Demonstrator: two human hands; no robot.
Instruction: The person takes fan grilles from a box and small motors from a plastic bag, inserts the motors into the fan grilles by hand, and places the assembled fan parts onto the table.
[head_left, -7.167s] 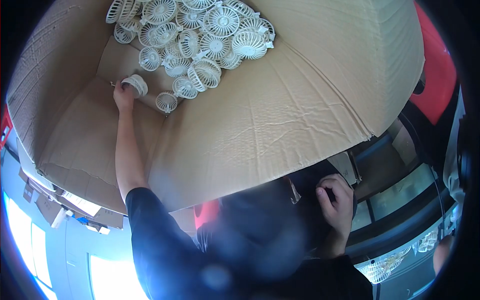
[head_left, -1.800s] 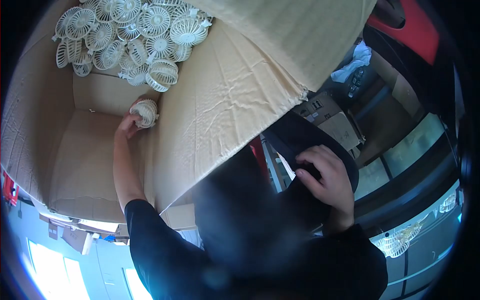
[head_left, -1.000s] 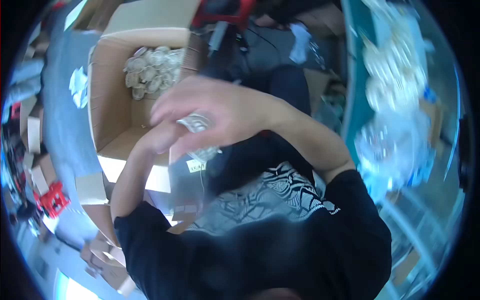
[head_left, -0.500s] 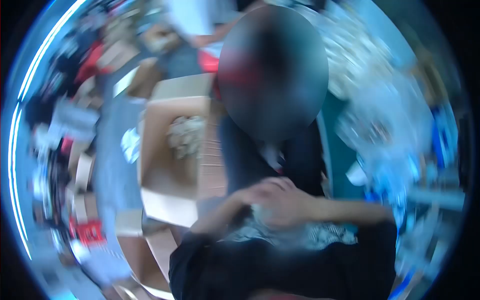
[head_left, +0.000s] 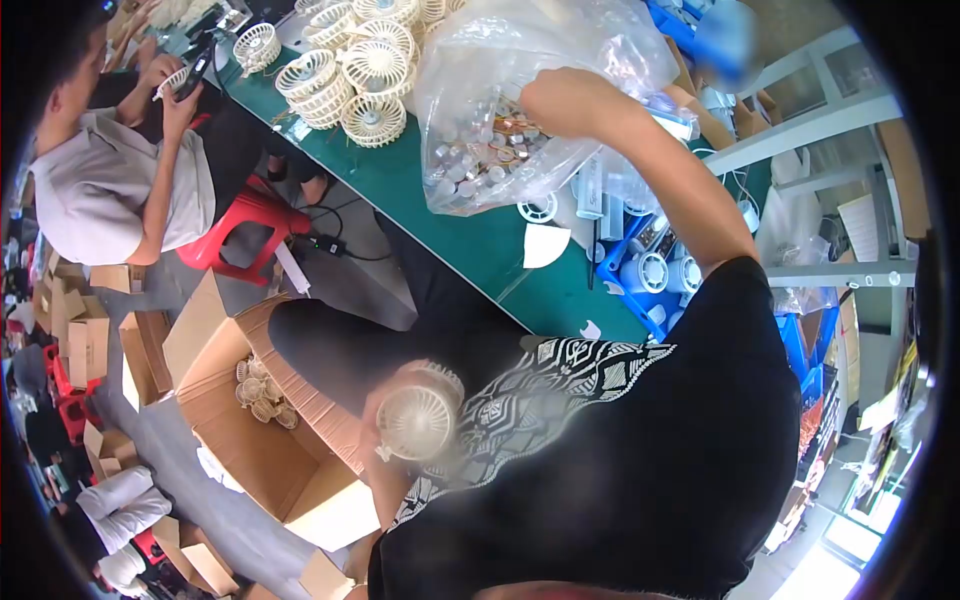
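Half a second on from the blurred frame where both hands met at the lap, the left hand (head_left: 385, 440) clasps a white fan grille (head_left: 417, 422) at seven o'clock while the right hand (head_left: 560, 100) has risen to one o'clock, reaching into the clear parts bag (head_left: 500, 120), its grip hidden.

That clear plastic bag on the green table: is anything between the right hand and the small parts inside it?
Nothing visible. The right hand is at the mouth of the plastic bag, directly above the small parts; the left hand holds a fan grille at the chest.
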